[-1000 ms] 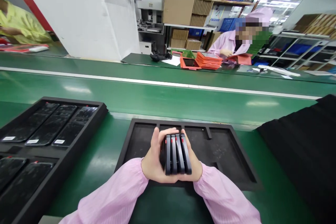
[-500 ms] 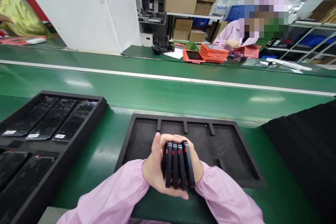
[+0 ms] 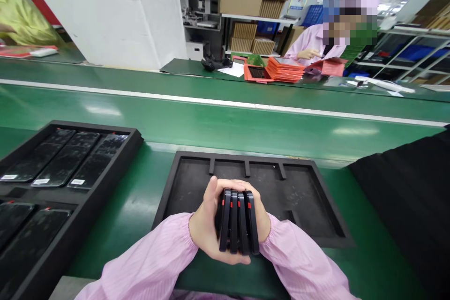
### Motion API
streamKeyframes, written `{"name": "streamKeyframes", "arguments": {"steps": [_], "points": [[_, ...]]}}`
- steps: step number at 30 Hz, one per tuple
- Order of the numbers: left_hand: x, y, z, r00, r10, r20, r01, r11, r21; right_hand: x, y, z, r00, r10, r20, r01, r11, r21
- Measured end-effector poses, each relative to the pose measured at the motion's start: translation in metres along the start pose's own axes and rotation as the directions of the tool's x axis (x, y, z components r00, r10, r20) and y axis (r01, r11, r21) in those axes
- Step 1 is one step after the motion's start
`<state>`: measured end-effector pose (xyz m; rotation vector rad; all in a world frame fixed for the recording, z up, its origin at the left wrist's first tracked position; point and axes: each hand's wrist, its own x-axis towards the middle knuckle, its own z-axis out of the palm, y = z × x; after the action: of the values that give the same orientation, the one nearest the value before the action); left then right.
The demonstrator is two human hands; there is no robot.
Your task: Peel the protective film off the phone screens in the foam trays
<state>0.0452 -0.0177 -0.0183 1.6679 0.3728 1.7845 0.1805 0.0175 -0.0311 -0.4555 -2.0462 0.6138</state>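
Several dark smartphones (image 3: 233, 222) stand side by side on edge between my two hands, red marks showing on their near edges. My left hand (image 3: 206, 227) is wrapped round the left side and underside of the stack, thumb pointing up. Against the right side presses my right hand (image 3: 263, 220), its fingers mostly hidden behind the phones. The rightmost phone leans slightly apart from the others at the top. Beyond and beneath the hands lies a black foam tray (image 3: 309, 201) with short dividers and no phones visible in its compartments.
A second black tray (image 3: 116, 164) on the left holds several phones with white labels. Black sheeting (image 3: 411, 206) covers the right side of the green bench (image 3: 197, 126). Across it, a person in pink (image 3: 309, 44) sits by a stack of orange cases (image 3: 284, 70).
My hands and the stack of phones stay almost as they were. The view has shifted slightly, and the person across has raised a hand a little.
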Motion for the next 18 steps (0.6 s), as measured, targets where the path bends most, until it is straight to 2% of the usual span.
{"name": "streamKeyframes", "arguments": {"steps": [3,5,8,12,14,18], "points": [[0.0,0.005,-0.003,0.999,0.042,0.005,-0.042,0.999,0.032,0.005,-0.004,-0.001,0.995,-0.083,-0.054,0.085,0.996,0.039],[-0.002,0.014,-0.009,0.997,-0.003,0.079,-0.009,0.988,0.151,0.005,-0.011,-0.003,0.993,-0.114,-0.037,0.117,0.99,0.077],[-0.014,0.036,-0.019,0.971,-0.101,0.215,0.024,0.942,0.334,-0.006,-0.027,-0.007,0.991,-0.132,0.034,0.129,0.987,0.093],[-0.048,0.062,-0.019,0.931,-0.126,0.342,-0.03,0.908,0.417,-0.036,-0.051,-0.009,0.976,-0.118,0.184,0.126,0.991,-0.032],[-0.07,0.07,-0.013,0.92,-0.191,0.342,0.007,0.881,0.473,-0.051,-0.059,-0.008,0.974,-0.083,0.213,0.101,0.992,-0.078],[-0.103,0.073,0.0,0.92,-0.325,0.22,0.163,0.826,0.539,-0.07,-0.065,-0.001,0.982,0.058,0.178,-0.036,0.991,-0.126]]}}
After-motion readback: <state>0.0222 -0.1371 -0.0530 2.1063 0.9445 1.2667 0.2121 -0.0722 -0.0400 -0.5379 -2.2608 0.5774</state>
